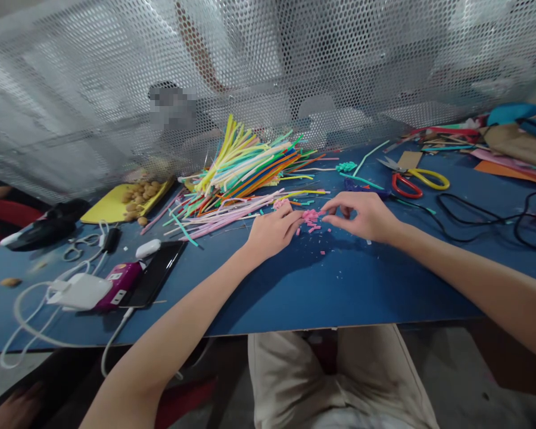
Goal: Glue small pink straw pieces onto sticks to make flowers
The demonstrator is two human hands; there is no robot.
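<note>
Many small pink pieces (311,218) lie on the blue surface (272,304) between the left hand (272,230) and half-curled right hand (361,215); whether either grasps one is unclear.

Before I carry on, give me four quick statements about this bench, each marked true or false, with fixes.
Both bare hands are at the small pink pieces. True.
The scissors with red and yellow handles lie between the hands. False: they lie beyond and right of the right hand.
Round brown nut-like pieces are piled on something flat and yellow. True.
The black rectangular phone lies beside the right forearm. False: beside the left.
</note>
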